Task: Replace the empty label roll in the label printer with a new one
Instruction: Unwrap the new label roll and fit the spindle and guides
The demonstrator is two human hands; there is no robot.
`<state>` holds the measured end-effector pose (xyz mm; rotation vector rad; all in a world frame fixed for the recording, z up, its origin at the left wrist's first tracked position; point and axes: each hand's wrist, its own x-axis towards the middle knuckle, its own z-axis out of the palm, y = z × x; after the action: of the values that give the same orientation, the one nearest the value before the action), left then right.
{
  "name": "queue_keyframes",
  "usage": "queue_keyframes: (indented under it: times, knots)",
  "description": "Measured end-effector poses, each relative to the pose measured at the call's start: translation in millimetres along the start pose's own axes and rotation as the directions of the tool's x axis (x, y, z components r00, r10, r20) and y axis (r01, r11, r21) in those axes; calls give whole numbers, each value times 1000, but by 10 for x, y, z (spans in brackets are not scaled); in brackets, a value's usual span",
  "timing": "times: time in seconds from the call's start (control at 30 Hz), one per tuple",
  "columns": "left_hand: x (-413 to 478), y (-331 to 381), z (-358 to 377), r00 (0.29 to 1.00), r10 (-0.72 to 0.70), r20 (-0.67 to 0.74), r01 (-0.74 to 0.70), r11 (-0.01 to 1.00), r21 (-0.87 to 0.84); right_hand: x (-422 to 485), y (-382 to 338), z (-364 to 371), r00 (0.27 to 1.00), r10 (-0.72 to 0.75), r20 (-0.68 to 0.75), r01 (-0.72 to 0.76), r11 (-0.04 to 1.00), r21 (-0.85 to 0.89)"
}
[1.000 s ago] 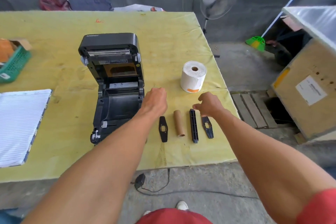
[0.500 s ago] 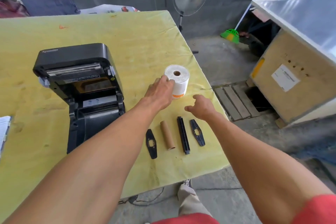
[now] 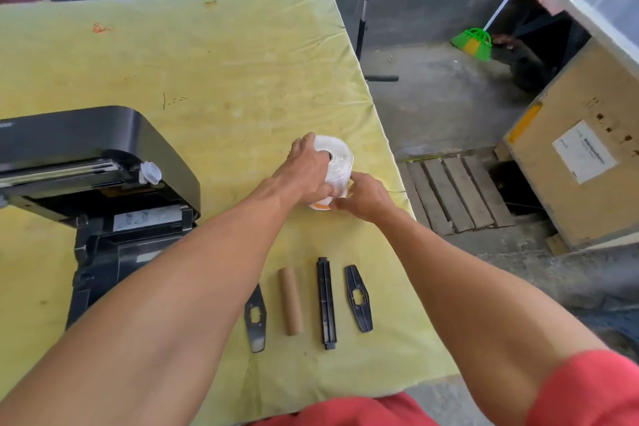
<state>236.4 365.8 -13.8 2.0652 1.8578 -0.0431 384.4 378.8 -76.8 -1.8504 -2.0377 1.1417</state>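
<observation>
Covering most of the view, the table [image 3: 214,73] carries every part of the job under a yellow cloth. Largest on it is the printer [image 3: 103,190], at the left edge with its lid thrown back and its roll bay open toward the near edge. Next in size, the new label roll [image 3: 340,157] stands on end near the right edge. The left hand [image 3: 306,171] wraps its top and side, holding it; the right hand [image 3: 366,195] closes narrowly on its lower side by an orange tab, though whether it pinches the tab cannot be told. Along the near edge lie the smaller pieces, side by side and apart: the black spindle [image 3: 326,303], the empty cardboard core [image 3: 291,301], and two flat black end guides [image 3: 255,316] [image 3: 359,297].

The step in hand appears to be freeing the roll's leading edge. Done well, the left hand would steady the roll firmly while the right peels the tab slowly, so the wound labels neither loosen nor tear before the spindle is threaded through.
</observation>
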Motion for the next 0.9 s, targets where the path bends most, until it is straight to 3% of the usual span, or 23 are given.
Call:
queue_keyframes:
  times: [0.1,0.2,0.27,0.37,0.43,0.77,0.9]
  knots:
    - [62,-27,-56,992,-117,-45,107,977,-184,79,26,-104,997,-58,45,50,988,147]
    - [79,-140,-124,958,-268,-99,202,882,-427,92,43,-265,992,-25,121,-33,890,454]
    - [46,-251,-119,921,-387,-45,256,689,-678,86,-23,-341,987,7,158,-100,802,588]
    - [-95,-351,-20,870,-479,120,274,267,-924,95,-247,-391,993,-28,118,-57,752,657]
    - [-168,-393,52,863,-481,158,257,148,-955,60,-405,-408,995,-44,88,-21,776,630]
    - [-676,-425,259,837,-541,84,93,-12,-996,-498,-725,-357,996,-59,68,5,791,612]
    - [-861,-436,257,837,-538,100,99,-32,-995,-713,-831,-302,997,-50,58,5,802,597]
